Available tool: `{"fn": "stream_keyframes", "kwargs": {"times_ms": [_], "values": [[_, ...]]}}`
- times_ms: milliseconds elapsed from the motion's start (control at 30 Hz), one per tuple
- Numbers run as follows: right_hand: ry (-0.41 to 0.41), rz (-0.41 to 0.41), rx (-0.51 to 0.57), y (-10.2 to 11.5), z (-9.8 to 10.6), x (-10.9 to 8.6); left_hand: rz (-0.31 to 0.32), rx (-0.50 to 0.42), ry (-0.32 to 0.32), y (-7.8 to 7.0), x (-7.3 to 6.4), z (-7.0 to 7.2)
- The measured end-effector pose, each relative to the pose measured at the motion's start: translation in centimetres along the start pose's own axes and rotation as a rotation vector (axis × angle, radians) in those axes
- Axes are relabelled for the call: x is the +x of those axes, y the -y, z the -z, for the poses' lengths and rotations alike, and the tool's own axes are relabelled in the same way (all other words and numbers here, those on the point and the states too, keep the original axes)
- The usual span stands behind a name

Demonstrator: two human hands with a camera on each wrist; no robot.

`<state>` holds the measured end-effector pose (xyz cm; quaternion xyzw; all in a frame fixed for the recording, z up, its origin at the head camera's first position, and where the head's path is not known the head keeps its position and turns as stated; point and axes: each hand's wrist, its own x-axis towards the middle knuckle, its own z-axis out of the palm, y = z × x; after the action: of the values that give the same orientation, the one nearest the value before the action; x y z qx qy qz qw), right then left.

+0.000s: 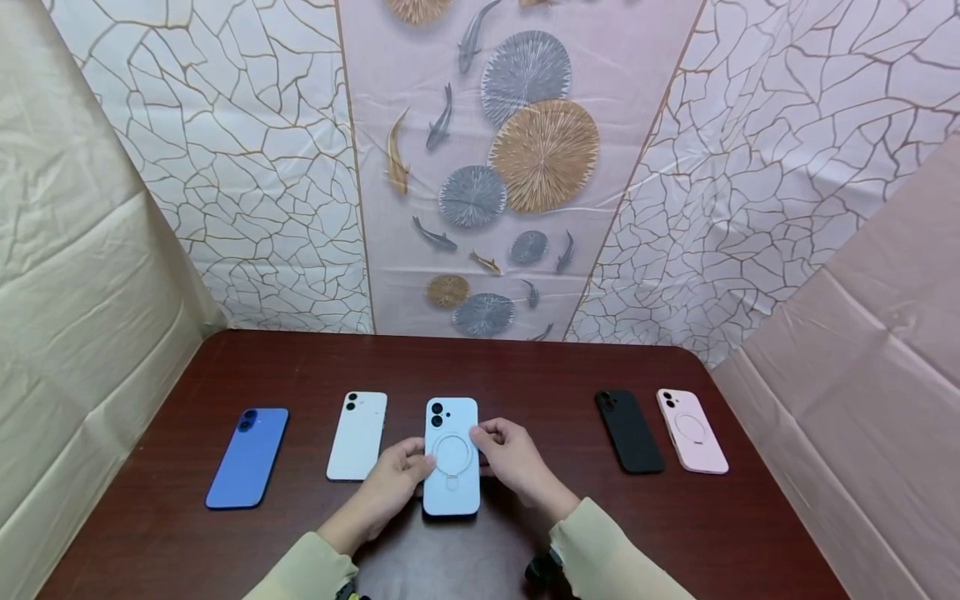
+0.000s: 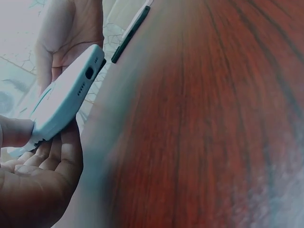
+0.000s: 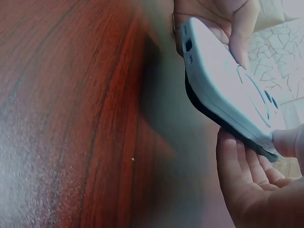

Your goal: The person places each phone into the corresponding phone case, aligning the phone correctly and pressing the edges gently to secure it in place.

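Note:
A phone in a light blue case (image 1: 452, 500) is held between both hands, back side up, with two camera lenses and a ring on its back. My left hand (image 1: 390, 487) pinches its left edge, thumb on top and fingers curled beneath. On the opposite edge my right hand (image 1: 517, 462) grips it the same way. In the right wrist view, a dark layer (image 3: 213, 114) shows below the case's pale side wall and sticks out slightly along it. The charging port opening (image 2: 89, 73) faces the left wrist camera. The screen side is hidden underneath.
To the left on the brown table (image 1: 315, 550) lie a blue phone (image 1: 247, 458) and a white phone (image 1: 357, 437). At the right are a black phone or case (image 1: 630, 433) and a pink case with a ring (image 1: 692, 433). Patterned cloth (image 1: 285, 167) hangs behind.

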<state>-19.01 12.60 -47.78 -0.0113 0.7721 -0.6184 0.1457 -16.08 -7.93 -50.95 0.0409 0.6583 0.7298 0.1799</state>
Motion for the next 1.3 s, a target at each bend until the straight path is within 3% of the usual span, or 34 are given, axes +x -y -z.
{"fn": "stream_keyframes", "kwargs": {"times_ms": [300,400,600,733,900,1300], "values": [[-0.033,0.02,-0.029,-0.22,-0.2,-0.09,-0.026,0.059,-0.009,-0.02,-0.09,-0.24],[-0.055,0.036,-0.069,-0.25,-0.4,-0.08,-0.055,0.152,-0.063,0.11,0.07,-0.31],[-0.076,0.123,-0.218,0.06,-0.85,-0.32,-0.138,0.43,-0.229,-0.02,0.29,-0.58],[-0.077,0.134,-0.215,0.29,-0.99,-0.42,-0.17,0.51,-0.256,-0.36,0.29,-0.7],[-0.064,0.09,-0.135,0.3,-0.96,-0.23,-0.17,0.542,-0.258,-0.33,0.37,-0.51],[-0.036,0.038,-0.053,0.31,-0.83,-0.26,-0.147,0.477,-0.241,-0.24,0.35,-0.46]]}}
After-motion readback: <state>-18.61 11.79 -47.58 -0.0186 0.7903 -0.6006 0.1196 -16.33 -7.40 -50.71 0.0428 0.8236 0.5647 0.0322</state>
